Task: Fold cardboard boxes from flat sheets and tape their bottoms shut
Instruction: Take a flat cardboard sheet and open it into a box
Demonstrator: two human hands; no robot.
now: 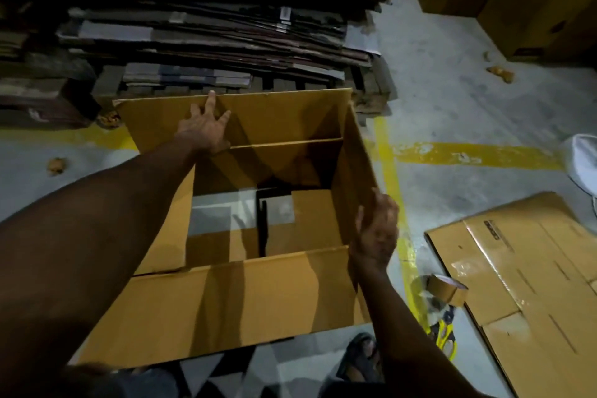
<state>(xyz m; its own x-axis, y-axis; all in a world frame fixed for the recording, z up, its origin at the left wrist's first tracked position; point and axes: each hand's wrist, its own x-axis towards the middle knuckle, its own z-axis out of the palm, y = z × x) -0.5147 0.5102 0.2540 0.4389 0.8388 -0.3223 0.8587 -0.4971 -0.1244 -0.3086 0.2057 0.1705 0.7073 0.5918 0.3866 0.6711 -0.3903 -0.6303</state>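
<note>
An opened-out brown cardboard box (252,297) stands on the floor in front of me, its top flaps spread and its inside visible. The bottom flaps inside do not meet, and grey floor shows through the gap. My left hand (205,129) lies flat with straight fingers on the far flap, fingertips at its top edge. My right hand (376,229) presses against the right wall near its upper edge, fingers loosely bent over the rim. A roll of brown tape (447,289) lies on the floor to the right.
A tall stack of flat cardboard sheets (200,26) rises behind the box. A flat folded box (529,281) lies at the right, with yellow-handled scissors (447,336) beside the tape. Made-up boxes (529,0) stand at the top right. Yellow lines (387,165) mark the floor.
</note>
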